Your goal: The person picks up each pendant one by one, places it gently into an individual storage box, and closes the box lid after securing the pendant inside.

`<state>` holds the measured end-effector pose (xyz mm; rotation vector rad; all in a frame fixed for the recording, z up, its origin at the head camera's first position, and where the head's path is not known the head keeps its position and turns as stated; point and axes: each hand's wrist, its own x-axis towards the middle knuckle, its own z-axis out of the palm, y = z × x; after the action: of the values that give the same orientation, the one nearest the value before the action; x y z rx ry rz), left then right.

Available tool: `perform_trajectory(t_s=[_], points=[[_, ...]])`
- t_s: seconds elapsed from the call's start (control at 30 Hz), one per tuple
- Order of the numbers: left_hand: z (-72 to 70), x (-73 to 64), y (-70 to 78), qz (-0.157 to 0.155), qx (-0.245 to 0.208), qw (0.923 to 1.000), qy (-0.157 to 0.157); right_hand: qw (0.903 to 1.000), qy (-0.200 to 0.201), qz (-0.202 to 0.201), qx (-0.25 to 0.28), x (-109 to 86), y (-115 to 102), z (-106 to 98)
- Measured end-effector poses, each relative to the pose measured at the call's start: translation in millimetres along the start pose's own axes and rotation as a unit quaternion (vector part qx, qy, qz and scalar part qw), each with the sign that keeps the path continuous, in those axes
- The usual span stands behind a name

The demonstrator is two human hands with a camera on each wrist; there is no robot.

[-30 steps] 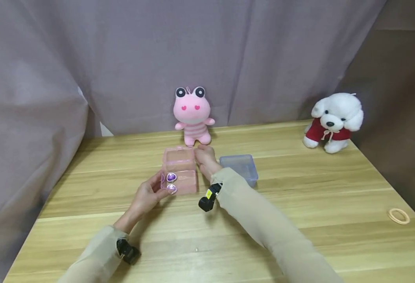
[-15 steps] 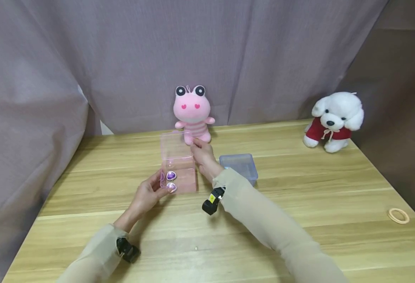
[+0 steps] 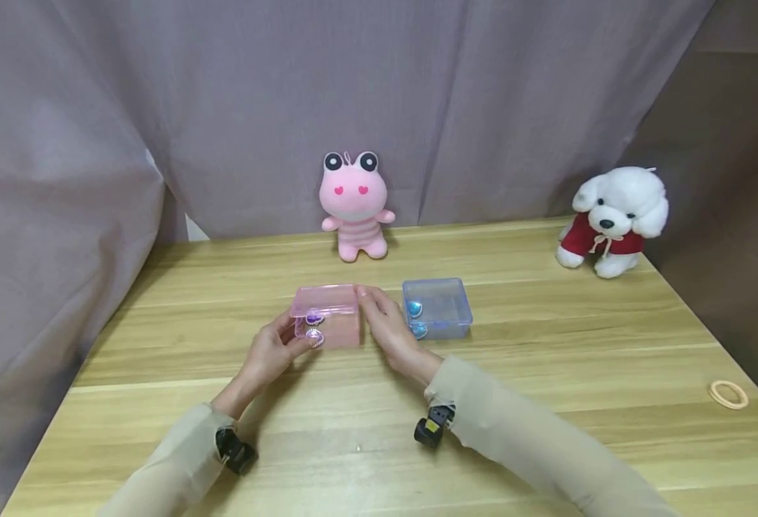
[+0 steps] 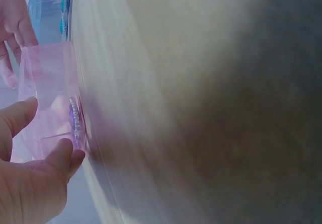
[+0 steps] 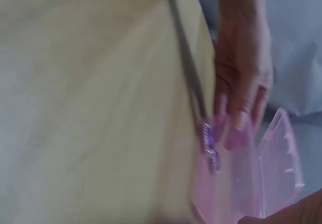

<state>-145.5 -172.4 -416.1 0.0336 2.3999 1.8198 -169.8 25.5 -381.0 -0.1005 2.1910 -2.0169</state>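
A small translucent pink plastic box [image 3: 340, 329] stands on the table, its hinged lid [image 5: 282, 163] tilted partway over it. Two purple gem pieces with beaded rims [image 3: 315, 337] lie at its left side. My left hand [image 3: 269, 353] holds the box's left end between thumb and fingers; in the left wrist view, the fingertips [image 4: 61, 151] lie along its wall. My right hand [image 3: 391, 334] is at the box's right end, thumb extended, touching the lid's right edge. Part of that hand's fingers is hidden behind the box.
A translucent blue box [image 3: 440, 305] with blue gem pieces at its left stands just right of my right hand. Behind stands a pink plush toy [image 3: 354, 208]. A white plush dog [image 3: 614, 222] sits far right, and beige rings [image 3: 728, 395] lie near the right edge.
The pink lid rose upright, then swung forward over the box. My right hand moved down and toward me with it, uncovering the blue box's gems. My left hand stayed on the pink box.
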Motion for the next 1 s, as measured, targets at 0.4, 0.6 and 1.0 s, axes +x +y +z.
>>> perform_trajectory(t_s=[0.4,0.6,1.0], points=[[-1.9,-6.6,4.0,0.022,-0.012,0.9996,0.01,0.9974,-0.06,-0.023,0.034,-10.2,20,3],[-3.2,-10.1,3.2,0.015,-0.031,0.9994,0.012,0.9978,-0.06,-0.017,0.023,-11.2,22,3],[-4.0,-8.8,4.0,0.014,0.001,0.9999,0.009,0.9858,-0.052,-0.096,-0.128,-12.4,28,1]])
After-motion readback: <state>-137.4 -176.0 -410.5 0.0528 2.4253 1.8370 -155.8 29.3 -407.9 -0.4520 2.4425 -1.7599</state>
